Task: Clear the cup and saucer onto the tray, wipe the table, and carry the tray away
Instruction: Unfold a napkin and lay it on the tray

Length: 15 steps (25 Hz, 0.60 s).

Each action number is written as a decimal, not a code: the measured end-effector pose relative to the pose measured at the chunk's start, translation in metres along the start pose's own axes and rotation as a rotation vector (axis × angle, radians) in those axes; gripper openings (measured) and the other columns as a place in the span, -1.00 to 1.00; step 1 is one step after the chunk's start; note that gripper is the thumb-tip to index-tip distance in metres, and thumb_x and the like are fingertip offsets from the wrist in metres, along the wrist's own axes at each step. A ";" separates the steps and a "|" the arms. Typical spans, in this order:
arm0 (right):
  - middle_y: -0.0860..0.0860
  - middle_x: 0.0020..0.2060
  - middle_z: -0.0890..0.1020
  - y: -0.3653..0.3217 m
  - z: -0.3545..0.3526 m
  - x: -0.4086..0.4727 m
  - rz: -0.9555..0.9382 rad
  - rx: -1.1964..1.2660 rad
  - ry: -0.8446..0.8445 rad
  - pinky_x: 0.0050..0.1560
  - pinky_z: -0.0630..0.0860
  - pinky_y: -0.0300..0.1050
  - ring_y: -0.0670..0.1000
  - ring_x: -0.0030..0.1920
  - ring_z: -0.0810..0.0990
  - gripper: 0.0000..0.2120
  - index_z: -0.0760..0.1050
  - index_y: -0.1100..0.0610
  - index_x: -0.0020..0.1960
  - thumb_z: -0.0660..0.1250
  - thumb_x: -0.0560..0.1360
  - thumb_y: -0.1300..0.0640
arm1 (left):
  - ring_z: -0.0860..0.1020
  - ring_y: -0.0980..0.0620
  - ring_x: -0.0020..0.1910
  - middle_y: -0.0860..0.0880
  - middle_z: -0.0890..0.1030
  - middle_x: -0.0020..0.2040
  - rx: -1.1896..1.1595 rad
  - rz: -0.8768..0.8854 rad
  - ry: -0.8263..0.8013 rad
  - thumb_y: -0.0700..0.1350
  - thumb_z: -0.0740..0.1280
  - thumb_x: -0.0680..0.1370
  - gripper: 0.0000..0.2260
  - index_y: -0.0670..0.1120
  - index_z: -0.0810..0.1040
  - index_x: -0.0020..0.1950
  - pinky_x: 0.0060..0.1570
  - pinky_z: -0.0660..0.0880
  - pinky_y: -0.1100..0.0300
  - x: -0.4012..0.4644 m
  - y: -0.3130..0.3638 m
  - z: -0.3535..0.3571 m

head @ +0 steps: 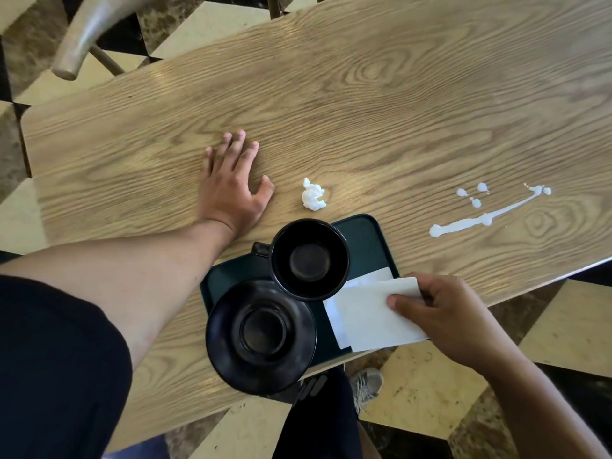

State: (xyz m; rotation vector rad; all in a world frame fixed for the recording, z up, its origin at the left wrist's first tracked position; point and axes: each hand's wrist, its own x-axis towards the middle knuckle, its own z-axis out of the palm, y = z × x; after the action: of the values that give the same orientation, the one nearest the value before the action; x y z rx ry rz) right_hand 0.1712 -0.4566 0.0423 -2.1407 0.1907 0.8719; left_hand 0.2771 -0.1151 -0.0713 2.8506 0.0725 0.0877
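The long wooden bench (364,104) with a pale oak grain fills most of the view, set over a floor of cream, black and brown marble tiles (427,392). A curved wooden chair back (82,38) shows past the bench's far left edge.

Near the bench's near edge lies the dark green rectangular plastic tray (374,240), its near side reaching the bench edge. On the tray's near left corner sits the round black glazed saucer (261,336), overhanging the tray and the bench edge. Just beyond it, touching or nearly touching its rim, stands the black glazed cup (309,258), upright and empty, its handle pointing left. To the right of both, a white folded paper napkin (367,316) lies across the tray's right part.

The right hand (443,313) is closed on the napkin's right edge, thumb on top and fingers beneath. The left hand (231,187) rests flat on the bench to the left of the tray, fingers spread apart, clasping nothing.

A streak of spilled white liquid (480,218) with a few separate drops lies on the bench well to the right of the tray. A small crumpled white tissue ball (313,194) sits just beyond the tray, between the left hand and the spill.
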 end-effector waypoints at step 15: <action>-0.10 -0.26 0.67 -0.011 0.009 -0.002 -0.072 -0.227 0.073 -0.25 0.60 -0.21 -0.14 -0.25 0.64 -0.86 0.52 -0.10 -0.04 0.41 0.52 -0.12 | 0.07 -0.08 0.67 -0.09 0.21 0.66 -0.001 -0.010 -0.016 0.16 0.16 0.58 -0.39 -0.10 0.34 0.58 0.62 -0.05 -0.18 -0.002 0.001 0.000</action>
State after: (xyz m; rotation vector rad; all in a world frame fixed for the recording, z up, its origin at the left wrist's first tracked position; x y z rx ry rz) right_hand 0.1693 -0.4434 0.0468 -2.3765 0.0532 0.8066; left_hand 0.2750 -0.1160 -0.0707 2.8489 0.0832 0.0621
